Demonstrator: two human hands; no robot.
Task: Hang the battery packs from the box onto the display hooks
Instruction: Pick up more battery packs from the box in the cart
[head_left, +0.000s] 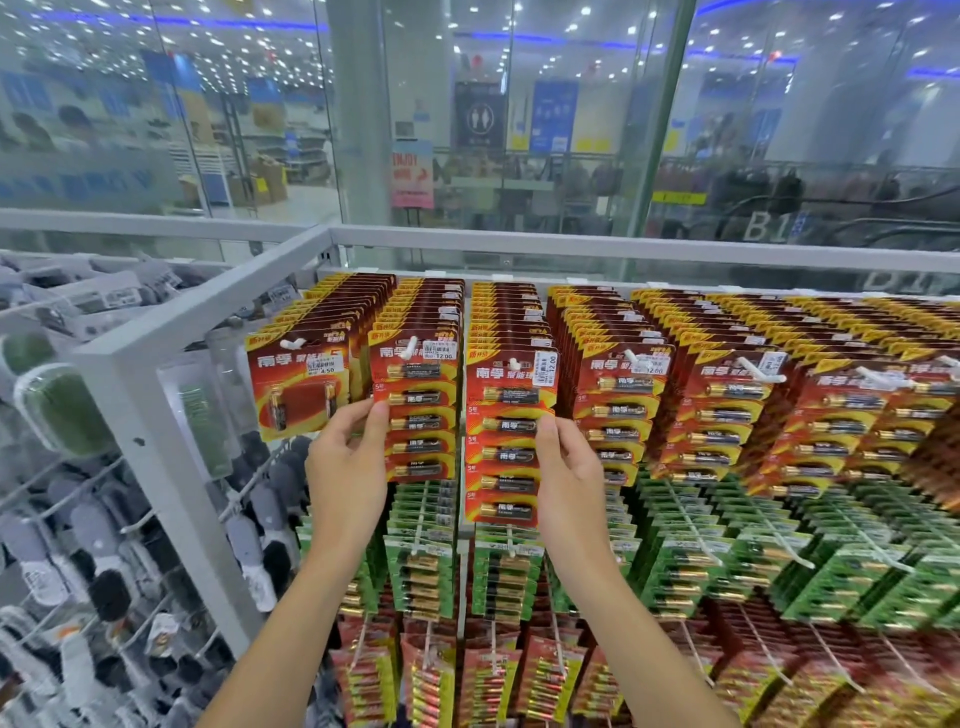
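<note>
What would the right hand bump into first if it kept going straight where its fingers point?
Probably the red battery pack hanging in front of it; the right hand pinches that pack's right edge.

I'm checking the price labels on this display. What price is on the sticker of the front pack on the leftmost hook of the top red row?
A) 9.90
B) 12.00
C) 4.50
C: the sticker on the leftmost battery pack, which holds two batteries, reads 4.50, while the pack beside it is marked 12.00.
</note>
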